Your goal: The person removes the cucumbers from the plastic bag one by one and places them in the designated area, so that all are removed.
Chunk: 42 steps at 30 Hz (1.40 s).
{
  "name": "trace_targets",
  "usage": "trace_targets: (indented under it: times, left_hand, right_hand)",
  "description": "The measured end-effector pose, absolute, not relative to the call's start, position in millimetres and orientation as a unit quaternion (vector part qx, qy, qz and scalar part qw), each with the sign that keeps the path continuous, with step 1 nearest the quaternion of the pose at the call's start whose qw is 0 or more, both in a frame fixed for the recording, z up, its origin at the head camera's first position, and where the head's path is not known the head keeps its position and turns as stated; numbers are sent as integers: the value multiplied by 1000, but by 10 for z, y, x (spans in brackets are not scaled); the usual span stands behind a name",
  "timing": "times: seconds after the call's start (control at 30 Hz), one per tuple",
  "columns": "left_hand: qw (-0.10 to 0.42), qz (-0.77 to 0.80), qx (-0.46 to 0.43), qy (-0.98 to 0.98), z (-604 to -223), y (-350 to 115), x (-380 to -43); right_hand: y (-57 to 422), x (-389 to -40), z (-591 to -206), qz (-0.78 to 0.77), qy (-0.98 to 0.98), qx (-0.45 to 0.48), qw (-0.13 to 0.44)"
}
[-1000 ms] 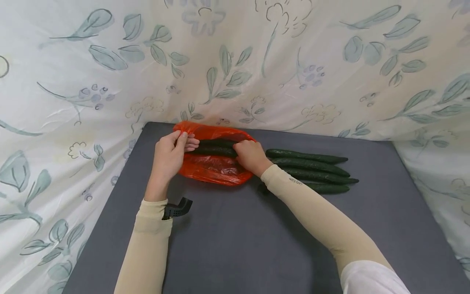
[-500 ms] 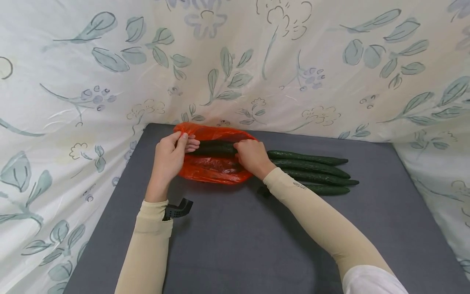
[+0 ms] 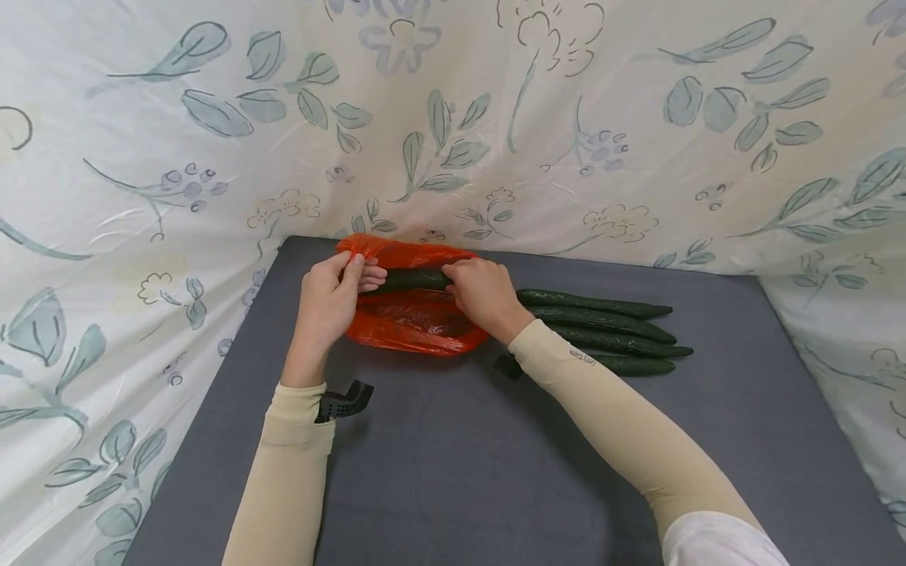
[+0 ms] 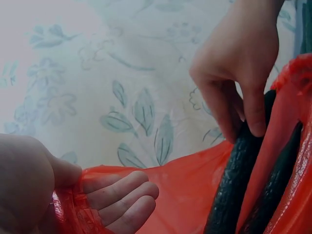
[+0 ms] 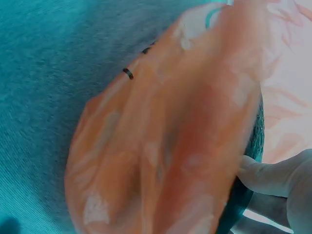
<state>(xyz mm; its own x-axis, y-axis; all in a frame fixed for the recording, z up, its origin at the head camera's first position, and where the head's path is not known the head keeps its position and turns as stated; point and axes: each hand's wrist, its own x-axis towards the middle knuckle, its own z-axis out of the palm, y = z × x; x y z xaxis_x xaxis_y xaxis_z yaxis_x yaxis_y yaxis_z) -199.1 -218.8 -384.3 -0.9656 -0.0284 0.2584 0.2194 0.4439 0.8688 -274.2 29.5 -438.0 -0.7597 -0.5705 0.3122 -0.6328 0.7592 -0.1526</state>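
A thin red plastic bag (image 3: 425,346) lies at the back of the table with its mouth spread. My left hand (image 3: 328,303) pinches the bag's rim between thumb and forefinger, the other fingers extended over the mouth. My right hand (image 3: 487,297) grips a dark green cucumber (image 3: 414,280) by one end, and most of it lies within the bag's mouth. A second cucumber (image 4: 278,187) shows beside it inside the bag in the left wrist view. In the right wrist view, the bag (image 5: 146,146) covers much of the gripped cucumber (image 5: 256,136).
Several more cucumbers (image 3: 602,317) lie side by side on the grey table (image 3: 453,456), right of the bag and partly behind the right forearm. A floral cloth (image 3: 552,189) hangs along the table's back edge. A black device (image 3: 343,401) sits on the left wrist.
My right hand has shifted slightly left with the gripped cucumber. One second ago two cucumbers showed in the bag's mouth in the head view; now one does. The left hand keeps its place.
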Motion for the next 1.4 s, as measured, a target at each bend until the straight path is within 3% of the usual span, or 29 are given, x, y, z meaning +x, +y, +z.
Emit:
trace_targets:
  times: [0.5, 1.4]
  left_hand:
    - [125, -519, -55, -844, -3847, -2206, -2000]
    - [118, -526, -55, -840, -3860, -2199, -2006]
  right_hand:
    - [514, -2592, -4260, 153, -932, 312, 101]
    - [1117, -2383, -4209, 193, -923, 306, 128]
